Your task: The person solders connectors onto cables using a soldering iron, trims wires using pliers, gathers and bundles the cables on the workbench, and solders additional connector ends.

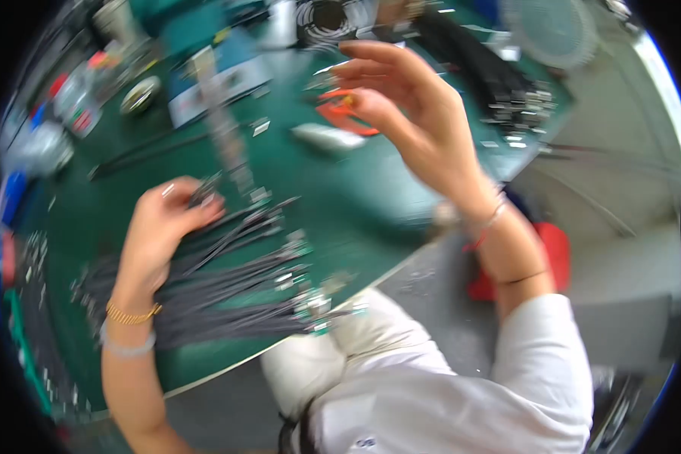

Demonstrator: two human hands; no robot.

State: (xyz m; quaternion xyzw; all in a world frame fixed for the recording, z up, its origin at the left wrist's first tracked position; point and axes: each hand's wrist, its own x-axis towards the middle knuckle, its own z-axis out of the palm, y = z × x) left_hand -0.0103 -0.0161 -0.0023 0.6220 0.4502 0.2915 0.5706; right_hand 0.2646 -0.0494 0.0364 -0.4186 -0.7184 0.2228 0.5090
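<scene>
My left hand [166, 223] is closed above the left part of the green table, its fingers around the end of a dark cable [203, 194] with a small metallic part; blur hides the detail. Below it lie bundles of dark cables [227, 284], their silvery and green connector ends pointing right. My right hand [424, 113] is raised at the upper middle, fingers stretched and apart from the thumb. Right by the thumb is an orange-handled hand tool [348, 117], its working end blurred. A whitish, smeared object [329, 137] lies just below the tool.
A long translucent strip [223, 125] runs across the green table [356, 197]. At the back are a blue-and-white box [227, 79], a round tin [140, 96] and a plastic bottle [79, 102]. More black cables [477, 60] lie at upper right. A red object [556, 261] stands beside the table.
</scene>
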